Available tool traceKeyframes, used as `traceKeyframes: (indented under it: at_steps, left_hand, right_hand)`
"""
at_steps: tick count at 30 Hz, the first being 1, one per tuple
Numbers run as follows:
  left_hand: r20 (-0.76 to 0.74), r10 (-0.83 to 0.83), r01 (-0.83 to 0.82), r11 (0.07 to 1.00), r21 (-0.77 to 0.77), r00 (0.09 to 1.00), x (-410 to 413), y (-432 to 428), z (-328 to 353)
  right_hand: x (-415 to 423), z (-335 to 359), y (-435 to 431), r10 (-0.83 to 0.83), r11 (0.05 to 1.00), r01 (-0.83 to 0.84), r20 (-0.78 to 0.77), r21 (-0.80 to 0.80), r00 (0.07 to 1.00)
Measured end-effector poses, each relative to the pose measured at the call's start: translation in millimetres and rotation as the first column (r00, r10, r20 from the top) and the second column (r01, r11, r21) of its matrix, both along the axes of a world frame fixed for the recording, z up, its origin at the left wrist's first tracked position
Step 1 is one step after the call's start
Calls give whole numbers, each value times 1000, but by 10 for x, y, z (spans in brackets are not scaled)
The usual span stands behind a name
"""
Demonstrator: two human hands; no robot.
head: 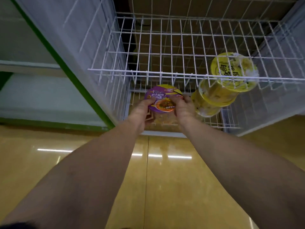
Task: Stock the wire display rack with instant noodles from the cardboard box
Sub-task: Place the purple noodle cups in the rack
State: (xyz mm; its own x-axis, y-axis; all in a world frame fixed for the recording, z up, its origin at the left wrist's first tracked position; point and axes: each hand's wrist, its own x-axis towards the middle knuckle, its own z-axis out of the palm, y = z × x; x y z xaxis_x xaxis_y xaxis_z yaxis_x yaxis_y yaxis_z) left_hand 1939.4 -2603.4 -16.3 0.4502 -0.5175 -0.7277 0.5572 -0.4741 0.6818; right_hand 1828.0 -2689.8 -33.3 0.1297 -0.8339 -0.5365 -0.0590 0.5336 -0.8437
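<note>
A purple-lidded instant noodle bowl (162, 99) sits between both my hands at the lower shelf of the white wire rack (165, 72). My left hand (142, 113) grips its left side and my right hand (184, 109) grips its right side. Yellow noodle bowls (212, 98) lie stacked and tilted on the lower shelf at the right, and another yellow bowl (234, 71) shows through the upper shelf's wires. The cardboard box is not in view.
The upper wire shelf (165, 47) hangs over the lower one. A grey side panel (79, 38) flanks the rack on the left, with a green-edged shelving unit (41, 80) beyond it. A glossy yellow floor (165, 179) lies below.
</note>
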Motion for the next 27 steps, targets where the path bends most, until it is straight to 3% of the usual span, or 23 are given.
traceKeyframes:
  at_steps: [4,9,17,27]
  left_hand:
    - [77,27,-21,996,-86,997,216,-224,-375]
    - [61,59,-49,986,-161,996,377,-271,-741]
    - [194,84,-64,992,-106,977,502,-296,-952]
    - [240,68,-52,996,-72,968,511,-311,-1037]
  right_hand:
    - [193,-378,-226,33,995,-29,50,-91,998]
    - [329,-725,-274,92,988,-85,52,-126,994]
    - [480,-1012,-190,127,987,-125,13,-101,992]
    - [505,-998,-156,153,977,-163,-83,-134,985]
